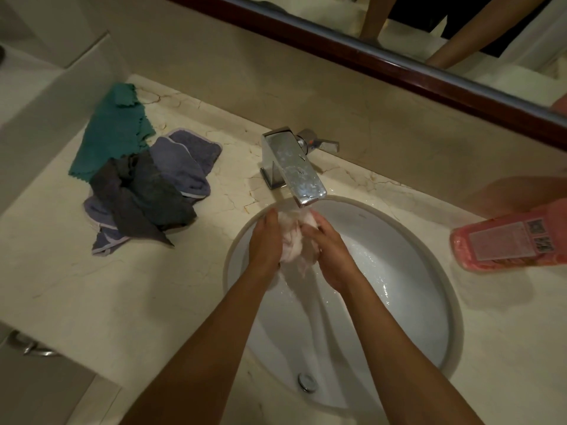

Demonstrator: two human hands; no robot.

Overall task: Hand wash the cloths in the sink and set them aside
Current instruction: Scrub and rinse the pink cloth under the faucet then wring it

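Pale marble countertop (147,286) with faint veining is seen around a white oval sink (423,302) sunk into it, and a mirror (460,32) in a dark wooden frame is set along the wall behind. A chrome faucet (291,164) with a flat rectangular spout is mounted at the far rim of the basin, its side lever pointed to the right, and water is seen falling from the spout's tip. Directly beneath that tip, over the far part of the basin, a pale white cloth (294,240) is bunched between both hands. The left hand (265,240) is pressed against the cloth's left side with its fingers curled closed around it, and the right hand (329,250) is wrapped against the right side in the same way, fingers folded over the wet fabric, so that the cloth is gripped from both sides. Water is shown streaming down from the cloth into the bowl, and the basin's right wall is beaded with droplets. A round metal fitting (306,381) is visible low on the near wall of the basin. On the counter to the left, well apart from the sink, three more cloths lie in a loose heap: a teal cloth (113,130) spread flat at the back, a blue-grey cloth (184,164) with pale edging beside it, and a dark grey cloth (144,200) draped across both. To the right of the basin, a pink bottle (509,237) is laid on its side, its label turned upward.
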